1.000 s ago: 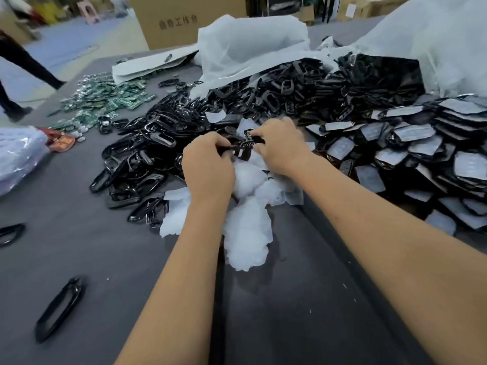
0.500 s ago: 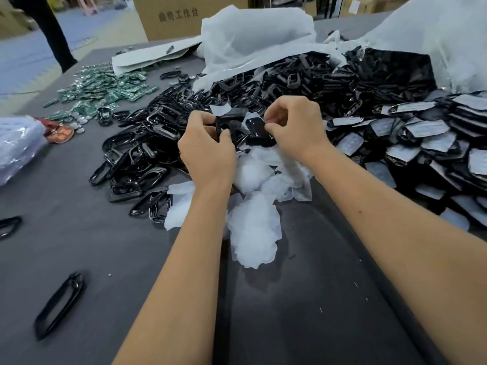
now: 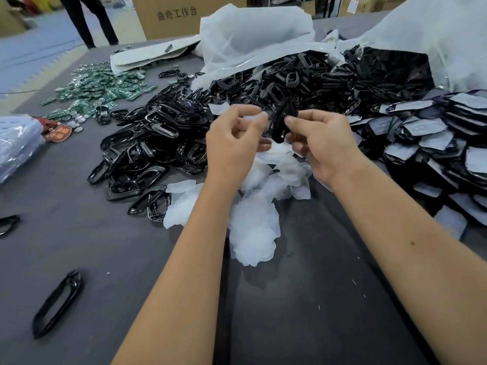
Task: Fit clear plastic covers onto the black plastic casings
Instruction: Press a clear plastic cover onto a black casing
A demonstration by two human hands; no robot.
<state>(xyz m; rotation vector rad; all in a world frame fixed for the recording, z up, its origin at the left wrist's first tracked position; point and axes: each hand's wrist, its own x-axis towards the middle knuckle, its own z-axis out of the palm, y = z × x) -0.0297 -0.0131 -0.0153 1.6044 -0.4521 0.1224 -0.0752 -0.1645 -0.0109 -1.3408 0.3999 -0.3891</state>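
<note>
At frame centre my right hand (image 3: 320,143) pinches one black casing (image 3: 283,122) in its grip; my left hand (image 3: 233,143) pinches a pale film (image 3: 250,117); I judge much is left, given the unfitted casing heap (image 3: 163,143) centre-left on the tabletop (image 3: 79,246); covered pieces (image 3: 427,143) stack at right.

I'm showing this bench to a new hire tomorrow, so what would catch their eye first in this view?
Probably the big heap of black casings spilling from white bags across the middle of the table. In front of it, the right hand pinches one black casing while the left hand hovers beside it, fingers curled. Green circuit boards lie scattered at far left.
</note>
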